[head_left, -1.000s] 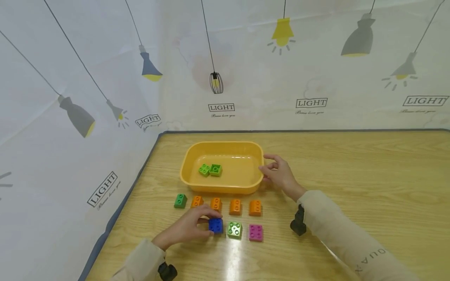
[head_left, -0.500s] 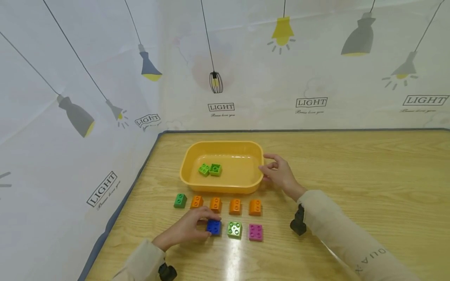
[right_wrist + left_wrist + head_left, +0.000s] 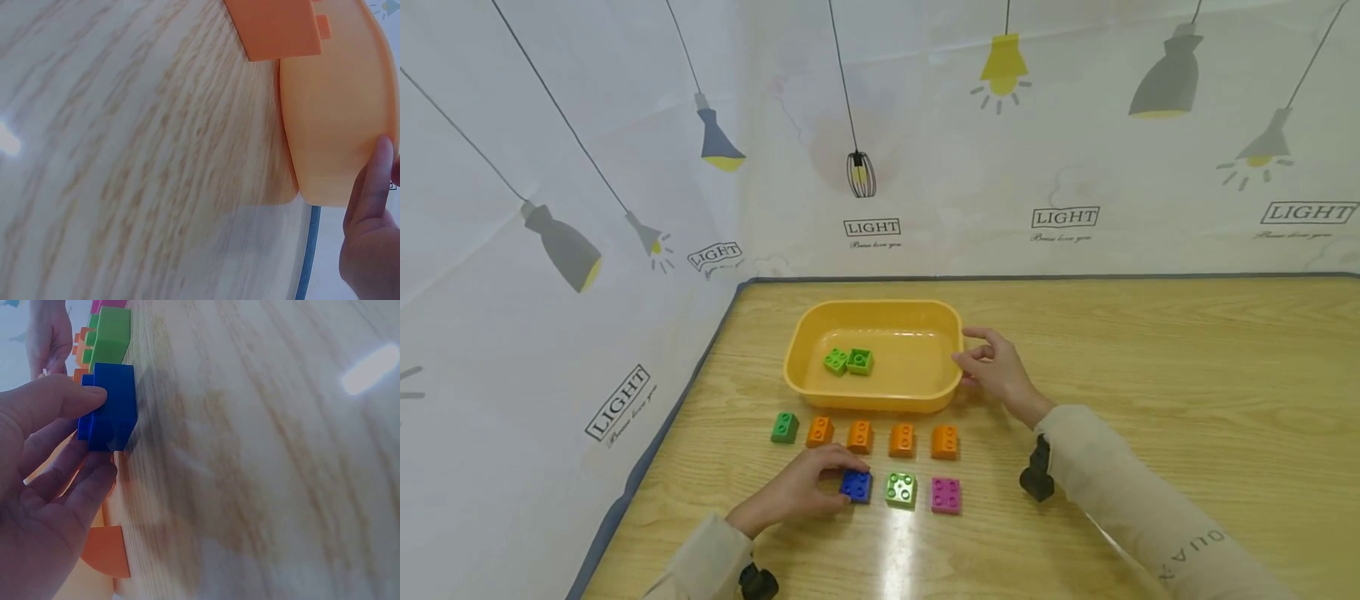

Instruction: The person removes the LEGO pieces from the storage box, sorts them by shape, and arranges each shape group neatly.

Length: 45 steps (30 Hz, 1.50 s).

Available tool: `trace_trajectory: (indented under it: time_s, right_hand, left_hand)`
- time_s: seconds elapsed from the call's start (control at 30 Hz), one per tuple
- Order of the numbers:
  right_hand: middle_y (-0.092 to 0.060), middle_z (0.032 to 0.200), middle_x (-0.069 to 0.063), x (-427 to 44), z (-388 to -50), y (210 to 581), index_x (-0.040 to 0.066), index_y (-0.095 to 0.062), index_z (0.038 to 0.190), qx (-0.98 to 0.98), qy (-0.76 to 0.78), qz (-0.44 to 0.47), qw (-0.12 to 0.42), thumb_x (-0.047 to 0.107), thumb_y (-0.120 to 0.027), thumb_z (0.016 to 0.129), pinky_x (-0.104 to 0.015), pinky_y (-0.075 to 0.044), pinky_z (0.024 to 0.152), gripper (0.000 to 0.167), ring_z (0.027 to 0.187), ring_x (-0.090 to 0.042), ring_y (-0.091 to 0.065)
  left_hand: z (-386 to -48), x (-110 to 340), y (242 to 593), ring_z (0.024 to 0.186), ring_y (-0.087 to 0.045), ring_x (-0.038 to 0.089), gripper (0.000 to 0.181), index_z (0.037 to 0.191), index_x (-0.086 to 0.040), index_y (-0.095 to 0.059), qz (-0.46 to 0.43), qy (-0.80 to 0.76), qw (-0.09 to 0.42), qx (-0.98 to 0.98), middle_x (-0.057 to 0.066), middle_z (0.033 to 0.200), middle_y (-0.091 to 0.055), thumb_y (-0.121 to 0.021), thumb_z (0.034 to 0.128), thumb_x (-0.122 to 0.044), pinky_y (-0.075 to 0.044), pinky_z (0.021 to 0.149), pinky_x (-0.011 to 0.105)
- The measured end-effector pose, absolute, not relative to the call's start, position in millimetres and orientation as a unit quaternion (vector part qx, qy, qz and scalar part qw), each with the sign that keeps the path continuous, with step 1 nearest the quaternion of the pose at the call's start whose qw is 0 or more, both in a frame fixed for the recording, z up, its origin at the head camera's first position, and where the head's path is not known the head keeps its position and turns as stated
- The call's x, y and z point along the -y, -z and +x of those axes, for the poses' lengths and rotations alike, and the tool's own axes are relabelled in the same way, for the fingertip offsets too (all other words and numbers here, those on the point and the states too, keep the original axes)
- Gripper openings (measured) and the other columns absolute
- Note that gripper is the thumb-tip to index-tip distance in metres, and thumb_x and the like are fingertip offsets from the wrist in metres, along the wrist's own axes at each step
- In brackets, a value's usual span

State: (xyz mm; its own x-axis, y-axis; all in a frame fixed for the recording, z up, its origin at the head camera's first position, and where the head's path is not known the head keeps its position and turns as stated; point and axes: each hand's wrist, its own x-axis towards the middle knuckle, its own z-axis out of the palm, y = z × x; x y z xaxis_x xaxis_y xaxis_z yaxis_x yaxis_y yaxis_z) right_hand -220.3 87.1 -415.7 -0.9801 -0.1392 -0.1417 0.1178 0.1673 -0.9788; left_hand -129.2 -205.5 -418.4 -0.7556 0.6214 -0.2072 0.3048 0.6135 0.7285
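In the head view my left hand (image 3: 805, 485) pinches a blue toy building brick (image 3: 856, 486) at its left side. The left wrist view shows the thumb on one side of that blue brick (image 3: 114, 409), whose base is at the tabletop. To its right a light green brick (image 3: 901, 490) and a pink brick (image 3: 946, 495) stand in the same row. My right hand (image 3: 1003, 377) holds the right rim of a yellow plastic tray (image 3: 880, 402), its thumb at the edge. Two light green bricks (image 3: 847, 361) lie inside the tray, one upside down.
Between tray and left hand runs a row with a dark green brick (image 3: 784, 427) and several orange bricks (image 3: 902, 440). All stand on a wood-grain table (image 3: 1187, 358). A wall covering printed with lamps (image 3: 970, 192) rises behind the table and at its left.
My left hand has shifted the blue brick slightly left and toward me, widening the gap to the light green brick. The right hand and tray have stayed in place.
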Motion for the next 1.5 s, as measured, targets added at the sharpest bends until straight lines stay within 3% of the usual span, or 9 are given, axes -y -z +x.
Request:
trace_trajectory:
  time_s: [0.4, 0.77, 1.03, 1.2, 1.5]
  right_hand:
    - [-0.054, 0.097, -0.024, -87.4, -219.9, 414.9, 0.000, -0.035, 0.131, -0.754, 0.649, -0.013, 0.101, 0.010, -0.056, 0.087, -0.036, -0.051, 0.071, 0.050, 0.067, -0.011, -0.058]
    - [-0.055, 0.094, -0.021, -88.0, -219.8, 415.6, 0.000, -0.035, 0.131, -0.755, 0.648, -0.017, 0.097, 0.010, -0.056, 0.087, -0.036, -0.051, 0.071, 0.050, 0.067, -0.012, -0.058]
    - [-0.054, 0.097, -0.025, -88.1, -220.2, 416.7, 0.000, -0.035, 0.131, -0.755, 0.648, -0.020, 0.099, 0.011, -0.056, 0.087, -0.036, -0.051, 0.071, 0.050, 0.068, -0.013, -0.059]
    - [-0.054, 0.096, -0.024, -87.8, -220.5, 416.8, 0.000, -0.034, 0.131, -0.755, 0.648, -0.021, 0.099, 0.011, -0.056, 0.087, -0.035, -0.051, 0.071, 0.050, 0.068, -0.011, -0.059]
    - [-0.054, 0.089, -0.017, -88.4, -221.2, 418.2, 0.000, -0.034, 0.131, -0.746, 0.657, -0.020, 0.104, 0.011, -0.056, 0.087, -0.035, -0.051, 0.071, 0.050, 0.066, -0.011, -0.059]
  left_hand:
    - [-127.9, 207.5, 421.5, 0.105, -0.049, 0.019, 0.037, 0.111, -0.015, -0.060, 0.245, -0.383, 0.233, -0.859, -0.003, 0.111, -0.058, -0.069, 0.0750, -0.008, -0.039, 0.090, 0.037]
    - [-126.1, 209.2, 426.3, 0.105, -0.051, 0.016, 0.041, 0.114, -0.009, -0.058, 0.235, -0.406, 0.244, -0.849, 0.000, 0.113, -0.056, -0.069, 0.0748, -0.005, -0.042, 0.088, 0.024]
    - [-124.1, 213.4, 416.5, 0.107, -0.050, 0.020, 0.042, 0.116, -0.011, -0.057, 0.217, -0.418, 0.232, -0.851, 0.001, 0.116, -0.056, -0.070, 0.0759, -0.013, -0.041, 0.090, 0.033]
    - [-127.0, 213.6, 404.8, 0.106, -0.049, 0.024, 0.039, 0.116, -0.010, -0.056, 0.227, -0.429, 0.207, -0.849, 0.002, 0.115, -0.057, -0.067, 0.0793, -0.017, -0.041, 0.089, 0.042]
    - [-141.9, 213.7, 383.2, 0.099, -0.052, 0.029, 0.035, 0.114, -0.006, -0.057, 0.259, -0.424, 0.108, -0.861, 0.007, 0.109, -0.058, -0.065, 0.0798, -0.009, -0.044, 0.081, 0.046]
